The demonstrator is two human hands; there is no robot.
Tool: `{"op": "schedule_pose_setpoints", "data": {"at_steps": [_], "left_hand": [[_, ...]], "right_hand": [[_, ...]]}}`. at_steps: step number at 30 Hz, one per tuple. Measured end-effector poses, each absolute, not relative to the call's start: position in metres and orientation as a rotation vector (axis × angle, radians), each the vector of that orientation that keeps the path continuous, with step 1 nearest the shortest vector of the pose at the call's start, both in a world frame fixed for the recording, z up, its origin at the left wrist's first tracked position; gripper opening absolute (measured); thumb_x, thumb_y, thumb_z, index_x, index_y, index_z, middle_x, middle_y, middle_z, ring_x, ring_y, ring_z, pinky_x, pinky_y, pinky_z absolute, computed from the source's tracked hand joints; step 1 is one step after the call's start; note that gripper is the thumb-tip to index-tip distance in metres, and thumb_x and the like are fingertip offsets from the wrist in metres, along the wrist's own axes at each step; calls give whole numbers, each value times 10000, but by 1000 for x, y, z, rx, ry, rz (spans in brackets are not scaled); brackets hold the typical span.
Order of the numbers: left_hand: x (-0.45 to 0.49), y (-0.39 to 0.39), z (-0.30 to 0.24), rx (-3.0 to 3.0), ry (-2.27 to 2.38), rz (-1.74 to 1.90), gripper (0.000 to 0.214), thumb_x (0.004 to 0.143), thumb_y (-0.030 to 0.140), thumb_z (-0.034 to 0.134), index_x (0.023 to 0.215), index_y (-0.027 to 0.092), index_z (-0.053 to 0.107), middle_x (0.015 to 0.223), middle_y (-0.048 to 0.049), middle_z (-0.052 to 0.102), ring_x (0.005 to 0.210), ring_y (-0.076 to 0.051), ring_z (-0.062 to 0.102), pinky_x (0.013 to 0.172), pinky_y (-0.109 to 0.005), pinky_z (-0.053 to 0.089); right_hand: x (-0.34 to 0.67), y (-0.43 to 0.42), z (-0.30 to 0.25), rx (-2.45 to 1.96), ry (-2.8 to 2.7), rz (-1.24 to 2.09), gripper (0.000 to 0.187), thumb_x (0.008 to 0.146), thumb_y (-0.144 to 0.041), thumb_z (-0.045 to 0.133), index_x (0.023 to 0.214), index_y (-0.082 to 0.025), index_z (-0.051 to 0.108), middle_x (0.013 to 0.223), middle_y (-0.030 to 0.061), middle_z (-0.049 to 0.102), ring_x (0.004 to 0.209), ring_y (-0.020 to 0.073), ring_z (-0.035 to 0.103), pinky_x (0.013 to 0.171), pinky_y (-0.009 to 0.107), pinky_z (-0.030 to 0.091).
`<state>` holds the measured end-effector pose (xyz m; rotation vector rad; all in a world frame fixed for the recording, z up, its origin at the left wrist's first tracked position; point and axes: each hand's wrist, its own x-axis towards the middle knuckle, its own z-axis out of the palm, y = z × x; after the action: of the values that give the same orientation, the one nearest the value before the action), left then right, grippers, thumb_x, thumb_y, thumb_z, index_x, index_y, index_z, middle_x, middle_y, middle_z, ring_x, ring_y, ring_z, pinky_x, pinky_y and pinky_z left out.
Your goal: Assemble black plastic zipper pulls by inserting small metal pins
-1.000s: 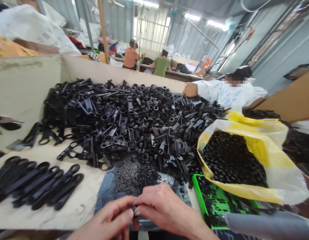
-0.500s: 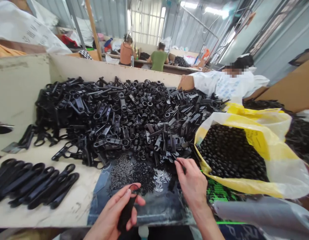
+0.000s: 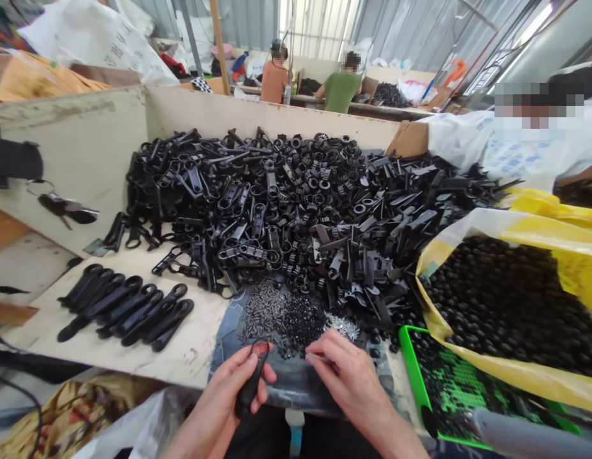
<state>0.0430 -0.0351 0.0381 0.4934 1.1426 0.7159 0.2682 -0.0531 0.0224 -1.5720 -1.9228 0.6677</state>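
Above the cloth [image 3: 291,380], left fingers [image 3: 242,370] clasp a black handle [image 3: 249,390], right fingers [image 3: 323,346] press together, contents unclear — slackness could drop the handle.

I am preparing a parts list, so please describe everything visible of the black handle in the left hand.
The black handle looks like plastic, with a thin ring at its far end and a long body. It slants in the left hand, gripped by the fingers, near the front edge of the blue cloth. The hand hides part.
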Motion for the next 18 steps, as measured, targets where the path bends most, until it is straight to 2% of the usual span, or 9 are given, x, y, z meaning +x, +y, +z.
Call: {"op": "schedule_pose_setpoints", "data": {"at_steps": [4,6,8,10,12,14,16,18], "left_hand": [[36,-34,24,607,1280,799,526,698,540,855,1030,165,693,639,44,587,511,-84,432,475,-178,319],[29,-28,16,706,1388,859,454,686,513,856,937,174,686,598,66,542,480,-78,392,440,-174,274],[20,-20,11,865,1479,916,357,698,472,835,846,182,690,624,46,568,520,-100,445,455,-190,309],[13,-14,11,1046,1531,928,272,715,419,808,804,181,710,705,6,641,647,-146,549,556,-218,406],[10,-12,15,1108,1530,879,242,740,383,777,860,178,730,777,-12,678,721,-167,578,633,-242,437],[14,-16,23,1004,1428,791,321,779,360,723,1044,180,701,785,3,664,672,-148,547,599,-241,413],[22,-22,32,852,1255,709,438,805,316,666,1219,187,600,800,19,644,638,-127,514,571,-230,387],[33,-28,38,777,1087,651,485,814,281,639,1277,190,524,870,6,648,675,-119,525,595,-225,397]], "right_hand": [[268,-48,13,-1684,-1800,420,271,1081,-371,441,1038,-232,670,990,52,685,858,201,701,736,293,524],[273,-42,8,-1784,-1791,214,329,1082,-440,427,1147,-212,655,1049,72,683,839,220,716,695,310,528],[279,-35,3,-1859,-1874,61,401,1090,-478,379,1195,-206,655,1063,72,693,755,226,725,605,322,509],[283,-31,-1,-1878,-1934,-45,437,1103,-467,334,1170,-214,684,1036,56,714,687,222,723,549,326,481],[284,-31,-1,-1850,-1889,-105,434,1104,-451,347,1153,-212,706,1026,52,731,708,226,731,565,324,486],[280,-35,3,-1787,-1778,-36,389,1087,-446,420,1159,-208,720,1056,62,728,728,214,724,581,308,496],[272,-41,13,-1670,-1689,201,318,1063,-423,504,1153,-225,736,1067,60,718,727,183,705,591,272,511],[260,-48,23,-1508,-1656,502,241,1046,-372,563,1153,-259,748,1034,39,719,773,162,702,643,226,537]]}}
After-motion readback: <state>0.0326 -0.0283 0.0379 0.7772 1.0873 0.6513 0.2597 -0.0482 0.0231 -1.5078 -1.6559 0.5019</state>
